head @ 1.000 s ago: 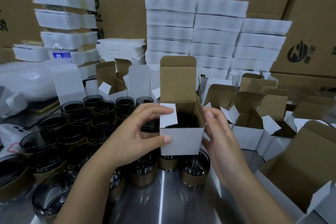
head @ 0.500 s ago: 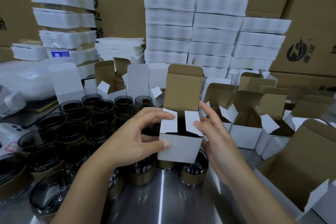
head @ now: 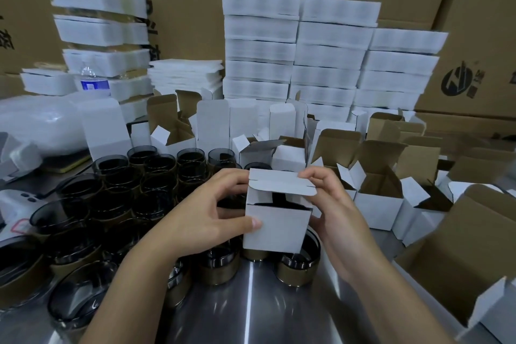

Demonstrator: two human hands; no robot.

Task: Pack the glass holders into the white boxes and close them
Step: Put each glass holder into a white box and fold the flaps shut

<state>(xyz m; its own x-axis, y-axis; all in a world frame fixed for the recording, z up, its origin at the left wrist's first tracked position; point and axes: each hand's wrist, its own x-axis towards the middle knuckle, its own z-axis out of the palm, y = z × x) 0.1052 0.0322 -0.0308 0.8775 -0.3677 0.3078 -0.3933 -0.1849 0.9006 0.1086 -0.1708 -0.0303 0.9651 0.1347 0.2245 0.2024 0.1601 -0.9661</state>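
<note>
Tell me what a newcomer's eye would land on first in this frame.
The white box held mid-frame draws the eye first: the left hand grips its side while the right hand pinches the lid, folded over but not yet tucked in. Left of it a crowd of dark glass holders stands on the metal table. Stacks of white trays rise behind, and open boxes wait at the right.

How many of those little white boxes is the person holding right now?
1. The white box is held in front, above the table: the left hand grips its left side and the right hand pinches its lid. The other boxes stand unheld behind.
</note>
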